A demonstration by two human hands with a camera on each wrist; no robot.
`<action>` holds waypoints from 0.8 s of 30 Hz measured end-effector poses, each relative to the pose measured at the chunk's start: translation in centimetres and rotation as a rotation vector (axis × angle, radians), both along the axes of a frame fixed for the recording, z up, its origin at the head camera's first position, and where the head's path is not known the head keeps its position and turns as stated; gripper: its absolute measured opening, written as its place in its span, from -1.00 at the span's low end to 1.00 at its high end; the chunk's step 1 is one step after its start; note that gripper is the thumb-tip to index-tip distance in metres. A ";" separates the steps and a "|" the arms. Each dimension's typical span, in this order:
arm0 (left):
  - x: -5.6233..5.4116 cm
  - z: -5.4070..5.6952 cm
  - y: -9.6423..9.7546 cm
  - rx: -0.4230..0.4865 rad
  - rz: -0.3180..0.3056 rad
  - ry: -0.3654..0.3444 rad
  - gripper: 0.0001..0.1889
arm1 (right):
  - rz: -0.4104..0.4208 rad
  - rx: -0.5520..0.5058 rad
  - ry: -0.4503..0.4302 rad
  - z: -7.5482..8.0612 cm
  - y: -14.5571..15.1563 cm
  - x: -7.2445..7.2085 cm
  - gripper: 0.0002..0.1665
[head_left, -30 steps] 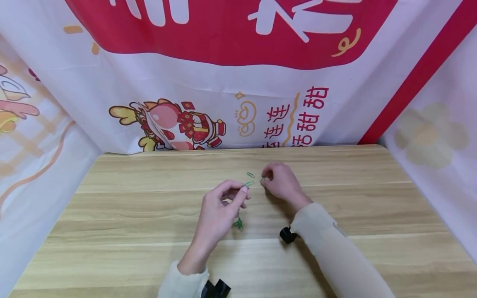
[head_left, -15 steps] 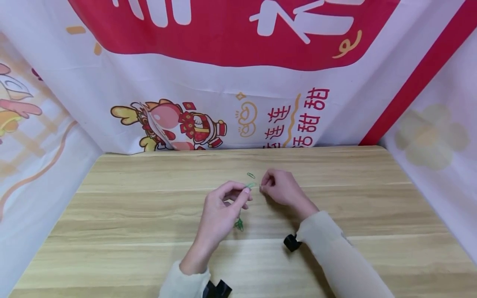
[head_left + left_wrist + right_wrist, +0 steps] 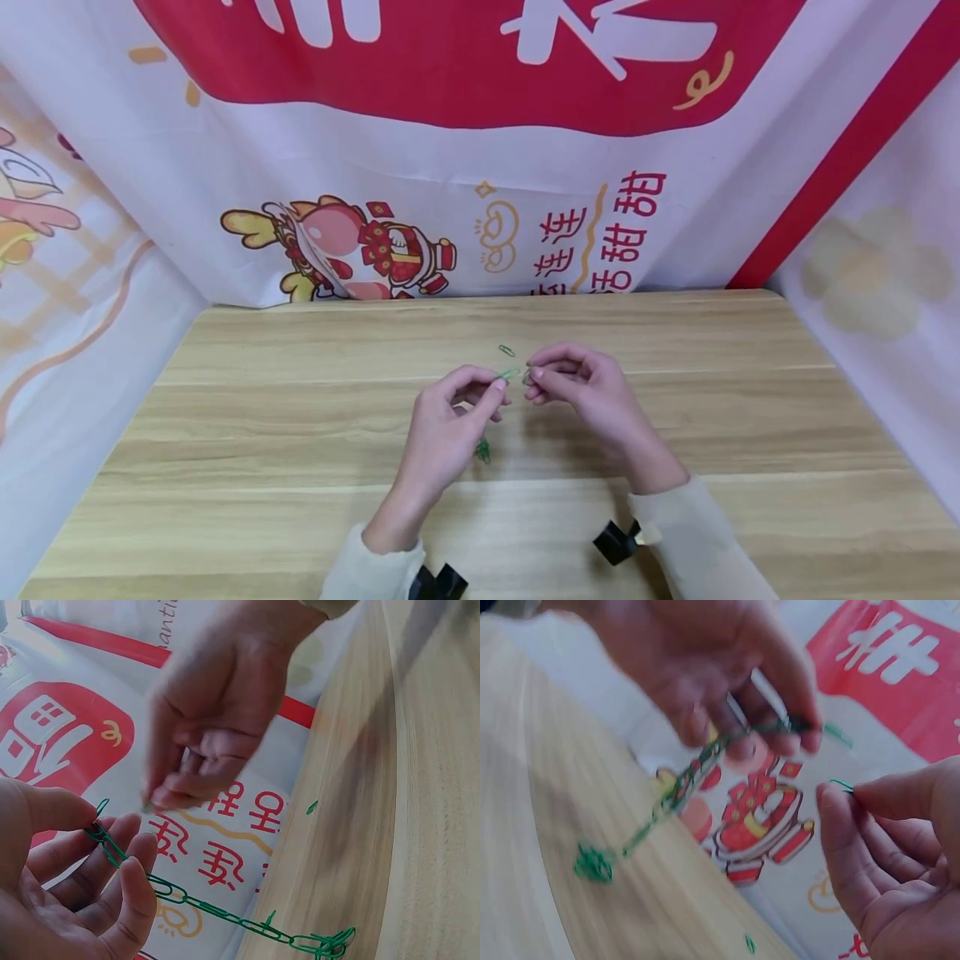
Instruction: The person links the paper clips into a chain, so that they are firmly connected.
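Note:
My left hand point(image 3: 446, 429) pinches the end of a chain of green paper clips between thumb and forefinger. The end clip point(image 3: 512, 373) sticks out past the fingertips. From there the chain hangs down, and its lower end lies heaped point(image 3: 592, 865) on the table. To the right, my right hand point(image 3: 592, 392) pinches a single green paper clip point(image 3: 843, 784), mostly covered by the fingertips. A small gap separates this clip from the chain's end in the right wrist view. Another loose green paper clip point(image 3: 507, 351) lies on the table beyond both hands.
The wood-grain table point(image 3: 262, 433) spreads around and under the hands. A white printed cloth point(image 3: 450, 158) with red shapes stands behind its far edge, and more cloth hangs at both sides. Small black cameras sit at the left point(image 3: 438, 582) and right point(image 3: 617, 542) wrists.
My right hand has picked its paper clip up off the table, turned, and drawn back slightly, so its thumb now shows. The left hand has stayed nearly still with the chain.

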State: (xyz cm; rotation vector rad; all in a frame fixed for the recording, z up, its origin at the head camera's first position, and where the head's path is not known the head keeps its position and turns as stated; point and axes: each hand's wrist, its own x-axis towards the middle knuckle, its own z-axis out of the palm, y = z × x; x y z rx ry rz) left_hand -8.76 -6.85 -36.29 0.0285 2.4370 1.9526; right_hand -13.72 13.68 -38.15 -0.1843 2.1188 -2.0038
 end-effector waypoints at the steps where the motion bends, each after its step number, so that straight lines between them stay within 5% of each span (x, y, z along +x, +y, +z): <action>1: 0.0 0.0 0.0 -0.003 -0.001 0.000 -0.88 | -0.003 -0.022 0.007 0.2 0.0 0.3 -0.71; 10: 0.1 0.3 0.2 -0.025 -0.006 -0.010 -0.89 | -0.068 -0.171 0.069 1.3 -0.4 1.5 -0.77; 24: 0.2 0.2 0.4 0.000 -0.004 0.021 -0.85 | -0.131 -0.234 0.023 1.2 -1.1 1.6 -0.86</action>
